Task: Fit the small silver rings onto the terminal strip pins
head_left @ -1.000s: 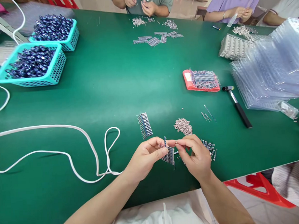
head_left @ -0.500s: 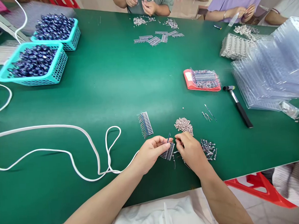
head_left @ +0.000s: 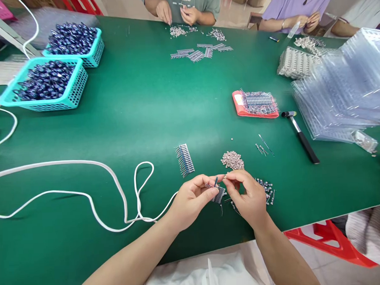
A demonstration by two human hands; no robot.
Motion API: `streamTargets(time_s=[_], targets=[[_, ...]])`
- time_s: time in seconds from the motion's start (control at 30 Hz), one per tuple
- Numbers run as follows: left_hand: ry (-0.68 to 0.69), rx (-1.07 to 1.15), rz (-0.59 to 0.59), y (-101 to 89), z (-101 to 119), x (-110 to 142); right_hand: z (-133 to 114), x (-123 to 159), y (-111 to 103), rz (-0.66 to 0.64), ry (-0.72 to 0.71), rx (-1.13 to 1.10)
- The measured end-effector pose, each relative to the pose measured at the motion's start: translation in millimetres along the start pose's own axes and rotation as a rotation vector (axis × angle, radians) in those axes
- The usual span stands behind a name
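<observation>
My left hand (head_left: 195, 199) is closed on a small strip of wired parts (head_left: 218, 195), with a thin blue wire standing up between thumb and fingers. Its index fingertip meets my right hand (head_left: 246, 194), whose thumb and forefinger pinch a tiny pale piece, too small to name. Just beyond the fingers lies a pile of small pinkish ring-like pieces (head_left: 232, 160). Partly behind my right hand are loose wired components (head_left: 268, 190). Another comb-like strip of wired components (head_left: 185, 160) rests on the green table (head_left: 138, 107) beyond my left hand.
White cables (head_left: 85, 191) loop across the left. Two turquoise baskets (head_left: 77, 86) hold dark glossy parts. At right are a hammer (head_left: 305, 141), a red band with component strips (head_left: 257, 104) and stacked clear trays (head_left: 342, 98). Co-workers' hands (head_left: 189, 14) work across the table.
My right hand has risen slightly from beside the pile to meet my left fingertips, its pinch now showing. The strip in my left hand has tilted. The view has shifted slightly.
</observation>
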State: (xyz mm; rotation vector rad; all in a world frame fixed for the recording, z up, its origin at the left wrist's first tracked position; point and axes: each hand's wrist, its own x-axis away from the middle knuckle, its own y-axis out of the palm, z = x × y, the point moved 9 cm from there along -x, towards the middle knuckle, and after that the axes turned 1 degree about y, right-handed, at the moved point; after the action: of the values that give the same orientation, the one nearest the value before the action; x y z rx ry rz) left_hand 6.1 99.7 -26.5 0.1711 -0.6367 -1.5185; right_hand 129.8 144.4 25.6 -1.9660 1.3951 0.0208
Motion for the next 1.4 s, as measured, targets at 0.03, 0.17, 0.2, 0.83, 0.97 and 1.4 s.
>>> streamTargets(time_s=[0.03, 0.17, 0.2, 0.83, 0.97, 1.4], targets=[[0.028, -0.035, -0.015, 2.5, 4, 2, -3, 0, -2, 0.021, -0.019, -0.001], [0.139, -0.234, -0.029, 5.7, 14, 11, -11, 3, -5, 0.057, -0.095, 0.03], [0.163, -0.28, -0.029, 5.9, 16, 12, -12, 4, -4, 0.057, -0.112, 0.035], [0.093, -0.181, -0.044, 5.7, 11, 10, -11, 5, -3, 0.0, -0.122, 0.095], [0.04, -0.044, -0.064, 6.0, 7, 8, -14, 4, 1, -0.045, -0.127, 0.081], [0.063, -0.094, -0.113, 6.8, 9, 12, -2, 3, -4, -0.034, 0.033, -0.103]])
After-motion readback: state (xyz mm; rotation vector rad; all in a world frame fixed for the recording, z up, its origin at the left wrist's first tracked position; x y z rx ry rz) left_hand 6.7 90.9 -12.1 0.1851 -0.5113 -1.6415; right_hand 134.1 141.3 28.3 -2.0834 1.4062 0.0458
